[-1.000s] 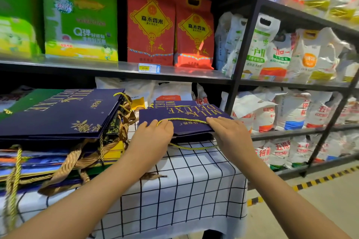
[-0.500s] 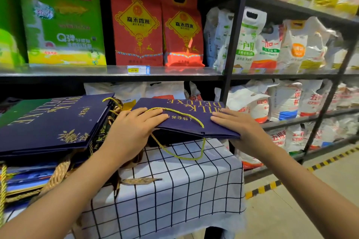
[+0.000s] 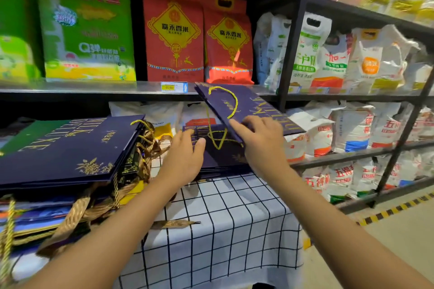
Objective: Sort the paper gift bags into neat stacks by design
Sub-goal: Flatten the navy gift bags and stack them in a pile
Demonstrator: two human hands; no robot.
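Observation:
My right hand [image 3: 260, 141] grips a navy gift bag [image 3: 249, 103] with gold lettering and a yellow cord handle. The bag is lifted and tilted, its far corner up at the shelf edge. Beneath it a small stack of matching navy bags [image 3: 218, 159] lies on the checked tablecloth. My left hand [image 3: 185, 155] rests on that stack with straight fingers. To the left is a taller mixed pile [image 3: 68, 148], topped by a larger navy bag, with green, blue and yellow bags and gold ribbon handles showing below.
The table's white checked cloth [image 3: 234, 230] hangs over its front edge. A metal shelf [image 3: 94, 90] with green and red rice packs runs close above the bags. A black upright post [image 3: 291, 42] and racks of white rice sacks [image 3: 352, 129] stand to the right.
My right hand has lifted the top navy bag off the small stack and swung it up and to the right. My left hand stayed on the stack below.

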